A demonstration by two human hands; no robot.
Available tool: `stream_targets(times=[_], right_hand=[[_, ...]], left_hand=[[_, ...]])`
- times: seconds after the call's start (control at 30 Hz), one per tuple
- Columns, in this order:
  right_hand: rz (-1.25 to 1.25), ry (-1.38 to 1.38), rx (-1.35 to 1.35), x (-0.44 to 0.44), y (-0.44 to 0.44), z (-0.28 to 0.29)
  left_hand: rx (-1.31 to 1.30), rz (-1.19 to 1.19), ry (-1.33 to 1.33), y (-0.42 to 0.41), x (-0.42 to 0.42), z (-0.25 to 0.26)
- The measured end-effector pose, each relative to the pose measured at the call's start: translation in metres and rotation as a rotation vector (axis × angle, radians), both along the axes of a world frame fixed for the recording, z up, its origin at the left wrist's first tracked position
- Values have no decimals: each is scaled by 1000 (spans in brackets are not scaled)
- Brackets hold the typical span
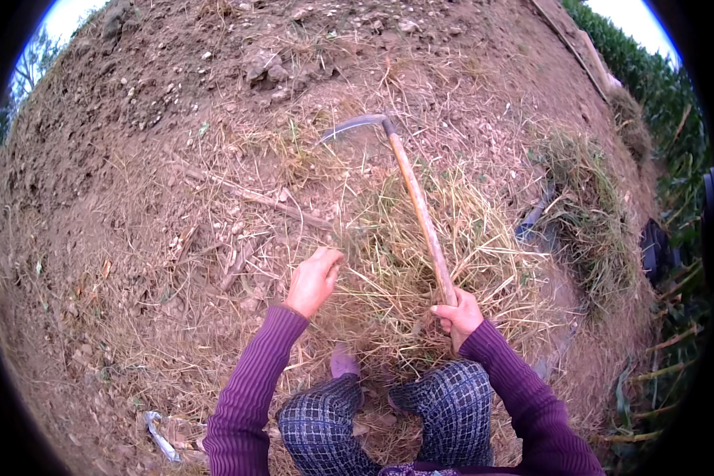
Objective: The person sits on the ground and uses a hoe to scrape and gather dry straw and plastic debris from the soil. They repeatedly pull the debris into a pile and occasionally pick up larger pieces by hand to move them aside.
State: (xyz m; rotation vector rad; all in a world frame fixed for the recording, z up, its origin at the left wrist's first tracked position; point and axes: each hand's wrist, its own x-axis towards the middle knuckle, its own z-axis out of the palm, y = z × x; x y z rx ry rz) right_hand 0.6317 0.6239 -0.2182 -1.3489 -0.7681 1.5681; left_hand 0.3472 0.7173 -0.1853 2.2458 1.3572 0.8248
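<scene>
My right hand point(461, 312) is closed around the lower part of the wooden handle of a sickle point(417, 199). Its curved metal blade point(357, 122) points left, over the bare soil and thin grass beyond the pile. My left hand point(314, 281) is just left of a heap of dry cut grass point(392, 279), its fingers bent; whether they pinch any stalks cannot be made out. The heap lies before my feet and runs beneath the sickle's handle.
A second mound of greener cut grass point(595, 220) lies to the right, beside a blue object point(526, 229). A dry stalk point(273, 204) crosses the soil ahead. Clods point(268, 68) lie farther up, corn plants point(660, 101) stand at right, and a whitish wrapper point(162, 437) is lower left.
</scene>
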Motion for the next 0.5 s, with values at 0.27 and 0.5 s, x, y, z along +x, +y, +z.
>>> stream_targets(times=[0.27,0.5], right_hand=[[243,-60,-35,-13,15,-26],[207,-37,-65,-12,7,-17]], left_hand=[[107,45,56,65,15,-25],[-183,342,-423,117,8,-61]])
